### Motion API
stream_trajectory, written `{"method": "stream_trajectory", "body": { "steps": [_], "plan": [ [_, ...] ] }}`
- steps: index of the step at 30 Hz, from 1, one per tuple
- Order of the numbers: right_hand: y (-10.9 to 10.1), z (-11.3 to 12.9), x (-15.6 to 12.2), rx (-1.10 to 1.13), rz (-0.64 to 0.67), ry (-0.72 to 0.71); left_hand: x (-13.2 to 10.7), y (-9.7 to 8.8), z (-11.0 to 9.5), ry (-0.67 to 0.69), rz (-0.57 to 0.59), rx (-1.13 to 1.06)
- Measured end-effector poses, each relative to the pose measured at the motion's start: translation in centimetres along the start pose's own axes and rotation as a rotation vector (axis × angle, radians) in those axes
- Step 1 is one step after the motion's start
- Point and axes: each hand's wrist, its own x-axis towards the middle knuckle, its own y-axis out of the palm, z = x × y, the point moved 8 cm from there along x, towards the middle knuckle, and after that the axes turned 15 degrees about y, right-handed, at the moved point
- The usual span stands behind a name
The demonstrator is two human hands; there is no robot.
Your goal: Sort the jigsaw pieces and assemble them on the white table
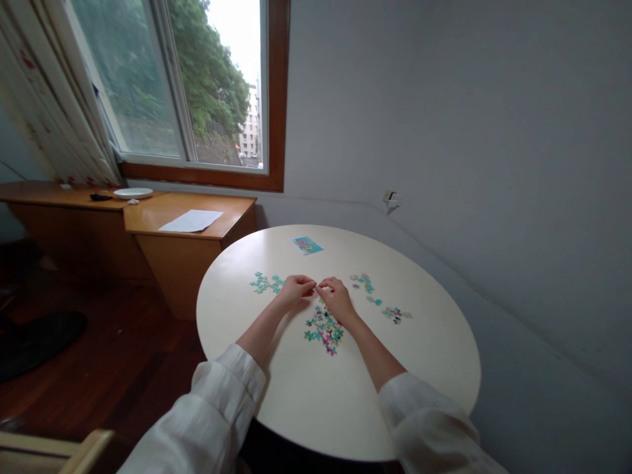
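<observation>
A round, cream tabletop (326, 415) carries small, colourful jigsaw pieces in separate groups. Spread to the right is a straggling scatter (364, 284); in the middle, nearest the person, is a dense pile (326, 329); to the left is a smaller, mostly turquoise group (266, 283). The puzzle looks to be at an early stage: pieces are partly sorted, perhaps by colour, while no completed picture shows and most joining seems left to do. The left hand (296, 288) and right hand (338, 299) meet just beyond the pile, fingers curled in. Beyond them lies a small picture card (307, 245). Each hand's fingertips are pressed together; any piece between them is too small to make out.
</observation>
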Motion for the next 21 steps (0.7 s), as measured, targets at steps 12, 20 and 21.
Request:
{"method": "stream_trajectory", "body": {
  "steps": [12,20,21],
  "plan": [
    [0.1,-0.4,0.0,-0.009,0.009,0.021,1.5,-8.4,-3.3,0.253,-0.403,0.754],
    [0.4,-0.1,-0.1,-0.022,0.005,0.015,1.3,-9.4,-2.8,0.209,-0.408,0.916],
    [0.4,0.0,-0.2,-0.025,0.009,0.015,1.2,-9.4,-2.7,0.196,-0.401,0.968]
  ]
}}
